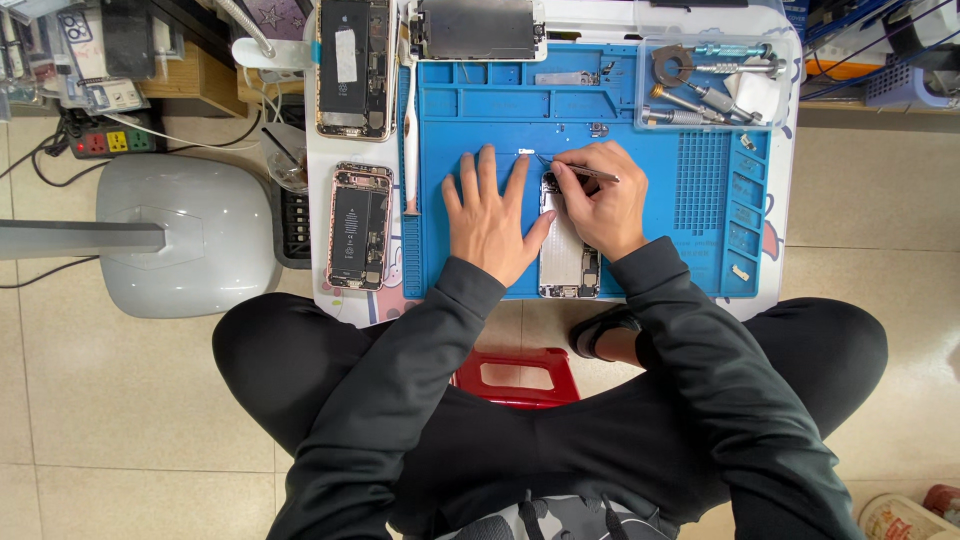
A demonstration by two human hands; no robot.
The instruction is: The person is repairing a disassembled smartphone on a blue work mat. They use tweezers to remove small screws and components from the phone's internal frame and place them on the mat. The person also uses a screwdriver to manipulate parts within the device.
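while on phone [567, 250]: tweezers [580, 171] (right hand [603, 200])

Two opened phones [357, 228] (backs off), clear screwdriver tray [716, 82], power strip [108, 142].

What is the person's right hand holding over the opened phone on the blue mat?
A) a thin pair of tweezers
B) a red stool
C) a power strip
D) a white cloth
A: the right hand pinches thin metal tweezers, their tip pointing at the top end of the opened phone on the blue mat, while the left hand lies flat beside it.
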